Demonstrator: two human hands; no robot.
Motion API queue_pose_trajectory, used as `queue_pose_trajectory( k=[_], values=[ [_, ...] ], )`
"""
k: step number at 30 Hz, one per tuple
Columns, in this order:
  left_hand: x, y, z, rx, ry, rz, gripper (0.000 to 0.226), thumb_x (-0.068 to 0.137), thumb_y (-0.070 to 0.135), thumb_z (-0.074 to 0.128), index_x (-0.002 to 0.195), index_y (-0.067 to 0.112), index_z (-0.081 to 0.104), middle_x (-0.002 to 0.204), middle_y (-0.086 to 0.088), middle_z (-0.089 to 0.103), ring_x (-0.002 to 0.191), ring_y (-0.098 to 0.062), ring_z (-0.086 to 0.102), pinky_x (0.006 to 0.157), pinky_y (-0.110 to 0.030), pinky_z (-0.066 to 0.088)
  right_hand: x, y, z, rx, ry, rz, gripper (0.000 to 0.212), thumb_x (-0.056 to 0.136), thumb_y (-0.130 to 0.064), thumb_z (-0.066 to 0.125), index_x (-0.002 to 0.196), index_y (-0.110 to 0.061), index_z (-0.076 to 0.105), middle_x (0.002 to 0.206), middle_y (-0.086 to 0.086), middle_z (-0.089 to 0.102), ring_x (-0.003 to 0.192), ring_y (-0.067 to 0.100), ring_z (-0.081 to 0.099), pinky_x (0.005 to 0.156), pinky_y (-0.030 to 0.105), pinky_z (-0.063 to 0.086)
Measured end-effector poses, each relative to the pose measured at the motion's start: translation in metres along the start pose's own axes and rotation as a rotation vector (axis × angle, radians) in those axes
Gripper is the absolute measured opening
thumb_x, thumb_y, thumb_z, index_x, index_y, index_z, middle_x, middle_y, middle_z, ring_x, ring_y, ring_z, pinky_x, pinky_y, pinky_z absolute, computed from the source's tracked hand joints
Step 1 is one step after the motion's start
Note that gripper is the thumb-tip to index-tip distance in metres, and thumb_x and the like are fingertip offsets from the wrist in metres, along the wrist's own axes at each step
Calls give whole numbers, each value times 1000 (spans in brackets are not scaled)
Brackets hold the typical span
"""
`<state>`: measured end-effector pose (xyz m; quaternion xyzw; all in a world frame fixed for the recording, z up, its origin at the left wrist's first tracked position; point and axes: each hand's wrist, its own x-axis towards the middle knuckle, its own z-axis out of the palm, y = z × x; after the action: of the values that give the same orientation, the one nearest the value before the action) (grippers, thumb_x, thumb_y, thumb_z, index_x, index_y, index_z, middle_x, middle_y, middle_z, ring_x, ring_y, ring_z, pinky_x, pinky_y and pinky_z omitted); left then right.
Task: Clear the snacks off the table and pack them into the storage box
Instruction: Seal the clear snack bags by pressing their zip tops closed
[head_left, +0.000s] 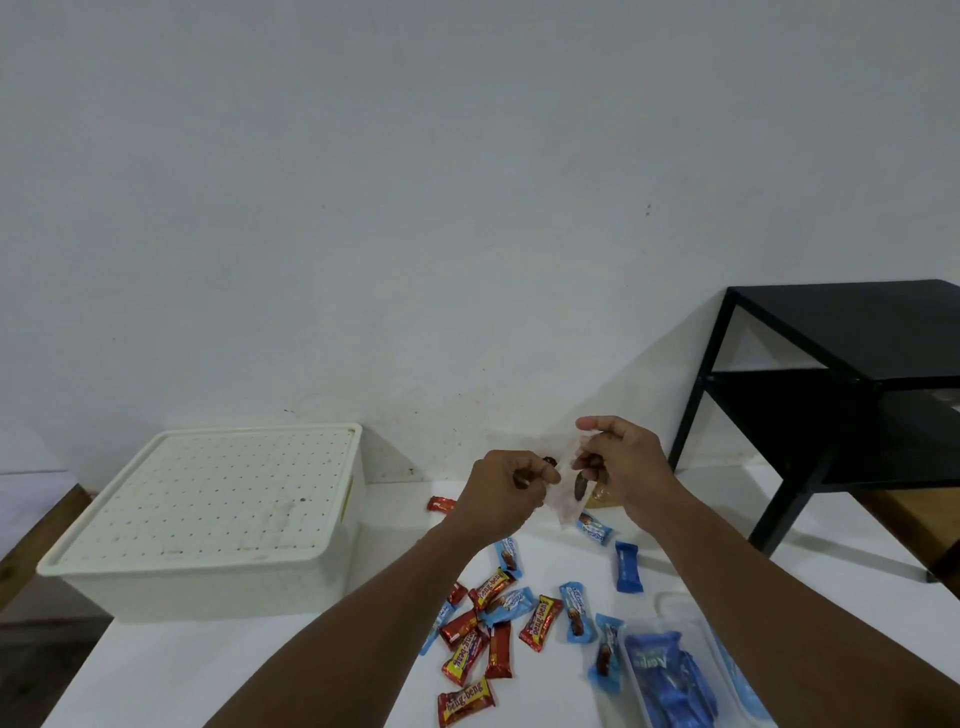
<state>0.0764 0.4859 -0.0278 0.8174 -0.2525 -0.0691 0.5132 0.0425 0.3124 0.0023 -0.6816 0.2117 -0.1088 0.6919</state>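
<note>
Translucent packet (569, 488), with something dark inside, is hanging in the air between both hands, above the far part of the table (208, 675). The right hand (621, 462) is pinching its top corner, and the left hand (506, 493) is curling its fingers onto its left edge; whether that hand is also holding a separate dark piece is unclear. The packet's long axis is running nearly upright, tilting slightly.

The storage box (208, 519) is sitting to the left of the hands and lower, so the left hand is the nearer one. Its perforated lid (218, 493) is lying shut, which probably means opening it before anything goes in.

Below the forearms, red beng-beng bars (465, 701) and blue packets (628, 566) are lying scattered on the white table, some overlapping. A clear tray (662, 603) is holding more blue packs at the lower right. A black side table (857, 332) is standing against the plain pale wall.
</note>
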Motion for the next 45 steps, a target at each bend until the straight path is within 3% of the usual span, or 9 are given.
queue_pose_trajectory(
  k=[7, 10, 14, 20, 24, 30, 38, 42, 45],
  values=[
    [-9, -12, 1, 110, 118, 89, 23, 88, 10, 57, 107, 23, 57, 105, 2, 64, 80, -18, 67, 61, -30, 58, 9, 5, -1, 82, 68, 89, 16, 92, 5, 56, 101, -3, 67, 81, 18, 70, 70, 26, 72, 62, 31, 56],
    [-15, -26, 6, 213, 87, 180, 19, 82, 16, 59, 100, 22, 61, 107, 1, 62, 87, -13, 62, 69, -14, 51, 13, 8, -2, 157, 49, 207, 12, 92, 3, 57, 100, -1, 65, 83, 20, 72, 71, 27, 73, 63, 32, 57],
    [-13, -46, 15, 185, -43, 43, 37, 83, 24, 53, 117, 24, 66, 124, -1, 61, 100, -12, 64, 78, -18, 54, 14, 16, 4, 183, -47, 320, 13, 92, 4, 57, 103, 2, 63, 88, 24, 70, 77, 31, 72, 71, 35, 56],
    [11, -74, 21, 75, -6, -131, 34, 90, -1, 55, 119, 14, 65, 134, -8, 59, 106, -22, 66, 69, -18, 58, 40, 46, 0, 7, -153, 361, 18, 89, -3, 61, 108, -4, 61, 101, 19, 68, 90, 29, 66, 80, 40, 51],
    [33, -90, 24, 50, -34, -205, 33, 88, -5, 54, 114, 11, 69, 118, -10, 67, 58, -1, 61, 45, -7, 41, 69, 75, -2, -205, -197, 377, 21, 84, -10, 68, 103, -14, 61, 93, 10, 67, 81, 23, 62, 66, 36, 50],
    [77, -115, 27, -11, -16, -291, 28, 85, -1, 58, 108, 12, 70, 86, -7, 67, 38, 2, 47, 46, -8, 37, 129, 101, 3, -292, -167, 361, 8, 90, -9, 63, 84, -14, 60, 81, 12, 68, 70, 23, 65, 64, 34, 50],
    [133, -156, 41, 0, -24, -394, 25, 82, 9, 65, 98, 28, 70, 113, 3, 66, 89, -21, 69, 83, -30, 57, 189, 132, 18, -327, -123, 409, 12, 94, -5, 58, 83, -12, 59, 73, 11, 63, 62, 20, 62, 52, 28, 36],
    [140, -168, 46, 34, -35, -452, 30, 84, 8, 67, 110, 23, 69, 116, 6, 58, 93, -21, 67, 74, -21, 53, 198, 143, 19, -332, -169, 482, 10, 88, -4, 57, 91, -14, 54, 72, 9, 57, 53, 16, 54, 47, 24, 34],
    [135, -169, 45, 43, -27, -424, 28, 82, 12, 69, 105, 30, 67, 126, -1, 59, 107, -25, 65, 92, -39, 56, 197, 149, 17, -289, -211, 519, 20, 80, -1, 54, 91, -17, 47, 70, 7, 41, 47, 14, 36, 47, 21, 24]
  ],
)
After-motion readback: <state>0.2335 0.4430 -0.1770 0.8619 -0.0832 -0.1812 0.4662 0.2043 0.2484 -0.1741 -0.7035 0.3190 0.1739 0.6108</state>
